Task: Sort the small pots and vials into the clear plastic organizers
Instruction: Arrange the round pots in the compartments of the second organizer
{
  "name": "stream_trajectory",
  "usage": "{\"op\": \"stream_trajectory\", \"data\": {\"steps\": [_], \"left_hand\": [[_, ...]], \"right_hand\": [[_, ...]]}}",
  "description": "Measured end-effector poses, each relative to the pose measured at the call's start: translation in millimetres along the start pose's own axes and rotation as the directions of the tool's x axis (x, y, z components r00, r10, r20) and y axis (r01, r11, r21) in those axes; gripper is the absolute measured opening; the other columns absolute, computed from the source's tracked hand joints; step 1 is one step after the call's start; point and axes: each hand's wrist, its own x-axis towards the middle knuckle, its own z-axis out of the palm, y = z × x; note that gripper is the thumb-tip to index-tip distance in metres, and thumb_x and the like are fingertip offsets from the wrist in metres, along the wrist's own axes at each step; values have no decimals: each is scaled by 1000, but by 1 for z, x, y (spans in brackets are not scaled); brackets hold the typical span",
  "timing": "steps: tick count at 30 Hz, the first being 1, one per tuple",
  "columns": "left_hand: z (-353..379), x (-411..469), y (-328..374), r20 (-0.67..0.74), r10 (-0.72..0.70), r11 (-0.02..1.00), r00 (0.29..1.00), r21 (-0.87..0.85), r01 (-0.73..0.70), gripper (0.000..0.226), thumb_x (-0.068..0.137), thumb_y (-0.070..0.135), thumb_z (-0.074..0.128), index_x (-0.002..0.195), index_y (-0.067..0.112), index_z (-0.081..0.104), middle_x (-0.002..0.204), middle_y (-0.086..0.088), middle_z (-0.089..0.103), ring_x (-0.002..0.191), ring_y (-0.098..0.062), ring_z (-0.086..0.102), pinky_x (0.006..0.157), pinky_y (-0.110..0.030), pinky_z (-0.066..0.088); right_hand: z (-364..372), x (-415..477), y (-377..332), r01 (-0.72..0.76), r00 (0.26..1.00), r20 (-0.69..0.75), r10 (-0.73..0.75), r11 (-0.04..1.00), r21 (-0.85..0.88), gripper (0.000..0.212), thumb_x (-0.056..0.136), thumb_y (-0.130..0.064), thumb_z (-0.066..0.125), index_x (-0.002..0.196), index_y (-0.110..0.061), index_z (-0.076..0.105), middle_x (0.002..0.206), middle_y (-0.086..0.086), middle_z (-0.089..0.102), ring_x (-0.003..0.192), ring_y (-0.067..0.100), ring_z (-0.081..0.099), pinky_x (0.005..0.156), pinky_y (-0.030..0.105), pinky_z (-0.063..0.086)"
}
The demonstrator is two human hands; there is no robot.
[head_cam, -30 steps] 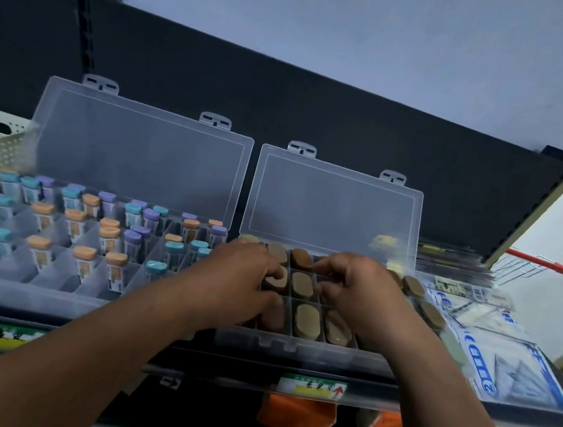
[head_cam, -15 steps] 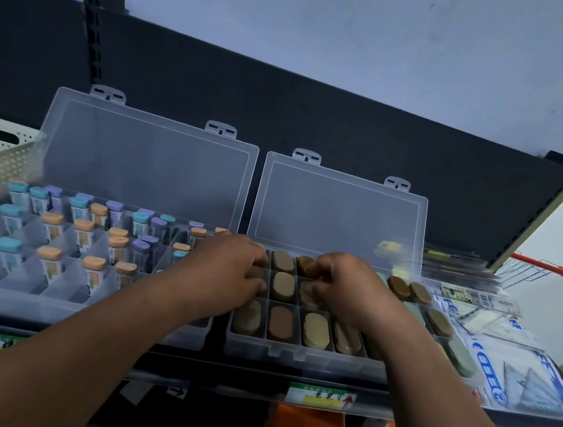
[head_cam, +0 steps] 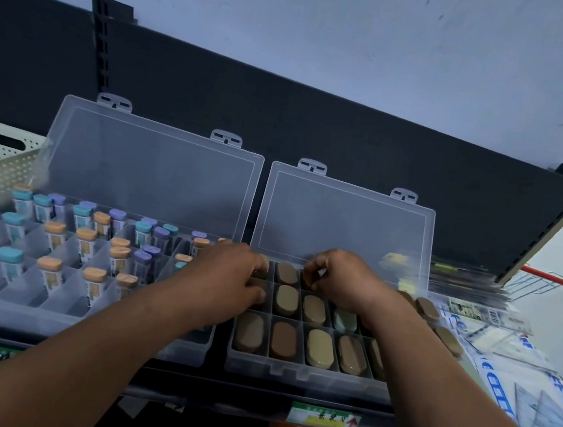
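Two hands over the clear plastic organizer (head_cam: 292, 369): right hand (head_cam: 345, 283) pinches a smooth oval brown pot (head_cam: 306, 279) in its back row; left hand (head_cam: 228, 284), grip I cannot tell.

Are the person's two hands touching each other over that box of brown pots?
Apart. The head view shows a column of brown pots plainly visible between the left hand and the right hand.

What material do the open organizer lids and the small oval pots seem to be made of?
Organizer lids: clear, slightly frosted plastic; the dark back panel shows through. Oval pots: probably matte plastic in brown and tan; blur leaves it open.
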Motion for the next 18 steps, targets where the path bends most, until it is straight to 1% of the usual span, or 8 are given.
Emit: {"op": "stream_trajectory", "data": {"steps": [4, 7, 9, 11, 12, 14, 16, 18], "left_hand": [[0, 1, -3, -3, -13, 1000, 1000, 14, 13, 33, 88, 37, 63, 118, 23, 63, 117, 1, 58, 110, -16, 48, 93, -34, 43], [0, 0, -6, -6, -16, 1000, 1000, 14, 16, 35, 88, 38, 63, 119, 22, 63, 118, 1, 57, 111, -16, 47, 92, -32, 42], [-1, 0, -8, -10, -14, 1000, 1000, 20, 15, 38, 88, 38, 63, 122, 22, 61, 122, 1, 57, 114, -17, 46, 93, -32, 41], [-2, 0, -9, -15, -11, 1000, 1000, 11, 11, 44, 88, 38, 63, 129, 23, 57, 128, 1, 55, 119, -17, 45, 97, -33, 41], [-4, -2, -9, -16, -9, 1000, 1000, 3, 9, 47, 88, 38, 63, 132, 24, 54, 131, 2, 53, 121, -17, 44, 98, -33, 40], [-5, -4, -10, -14, -3, 1000, 1000, 4, 4, 52, 89, 40, 63, 136, 24, 49, 133, 2, 51, 122, -16, 44, 99, -32, 38], [-7, -8, -10, -22, 12, 1000, 1000, 6, -12, 52, 88, 40, 63, 135, 25, 49, 132, 3, 50, 120, -16, 45, 98, -31, 38], [-8, -14, -11, -46, 29, 1000, 999, 4, -29, 54, 87, 42, 63, 136, 25, 47, 136, 3, 48, 122, -16, 43, 101, -31, 36]], "right_hand": [[2, 2, 3, -21, 1000, -21, 23, 996, 87, 16, 84, -6, 68, 93, -18, 73, 95, -2, 67, 88, 14, 60, 72, 21, 42], [2, 0, 4, -38, 998, -42, 43, 993, 116, 17, 84, -6, 69, 97, -18, 72, 91, -9, 60, 88, 11, 56, 71, 19, 39], [1, -5, 4, -58, 995, -71, 69, 989, 138, 27, 86, -9, 69, 111, -18, 68, 102, -9, 60, 93, 10, 53, 77, 20, 39], [0, -12, 2, -59, 992, -104, 78, 983, 171, 37, 88, -14, 68, 124, -20, 62, 119, -2, 62, 104, 15, 56, 85, 25, 42], [-1, -15, -1, -45, 990, -122, 67, 984, 172, 38, 89, -17, 67, 127, -21, 60, 125, 0, 60, 110, 17, 56, 89, 26, 43], [-1, -23, -6, -8, 987, -161, 28, 993, 121, 39, 91, -24, 64, 130, -23, 57, 131, 0, 55, 118, 18, 52, 93, 27, 40], [1, -30, -10, 14, 981, -196, 3, 997, 82, 43, 93, -32, 62, 134, -23, 54, 133, 0, 51, 120, 18, 50, 95, 27, 38], [5, -36, -14, 30, 976, -215, -17, 998, 58, 49, 93, -38, 59, 139, -22, 49, 138, 1, 48, 126, 19, 46, 102, 29, 36]]}}
